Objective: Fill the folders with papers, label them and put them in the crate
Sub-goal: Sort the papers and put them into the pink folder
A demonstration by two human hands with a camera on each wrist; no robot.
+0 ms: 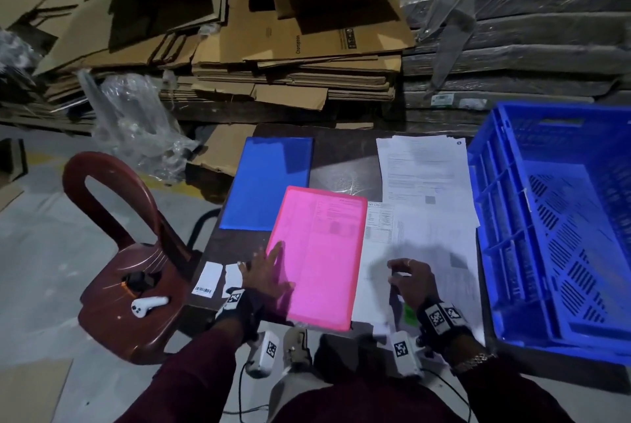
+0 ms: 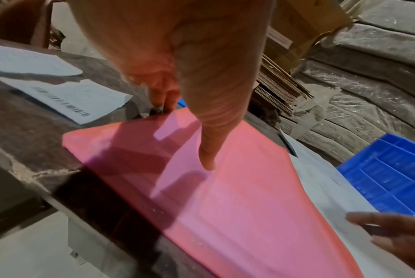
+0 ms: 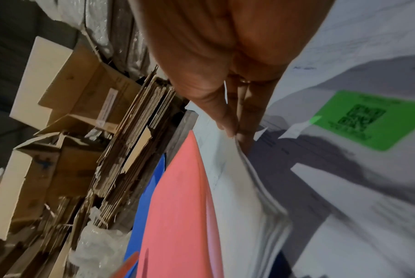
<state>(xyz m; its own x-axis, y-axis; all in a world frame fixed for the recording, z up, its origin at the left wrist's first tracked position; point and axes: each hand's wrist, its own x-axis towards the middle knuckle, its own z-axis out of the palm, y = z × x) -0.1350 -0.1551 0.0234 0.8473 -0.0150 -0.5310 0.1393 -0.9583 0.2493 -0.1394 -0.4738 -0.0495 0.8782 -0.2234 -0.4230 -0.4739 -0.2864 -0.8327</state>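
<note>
**Papers to the right of the pink folder, right hand already on them**

The pink folder (image 1: 317, 258) lies flat near the front edge of the table (image 1: 345, 163), its long axis running from the front edge toward the back, tilted slightly right. The left hand (image 1: 264, 274) rests on its near-left part with fingers spread and straight, pressing it down, as the left wrist view confirms. Just beside the folder's right long edge lies the loose stack of papers (image 1: 423, 183), reaching toward the table's right edge. The right hand (image 1: 411, 277) is over the near part of that stack; in the right wrist view its thumb and fingers pinch the lifted edge of several sheets. So the sheets sit directly right of the folder, and the right hand is the nearer one; my guess is they must travel leftward into the folder. The blue folder (image 1: 269, 183) lies at the table's left edge, farther back, with small white labels (image 1: 209, 278) at the front-left corner. The blue crate (image 1: 560, 224) stands off the table's right edge
</note>
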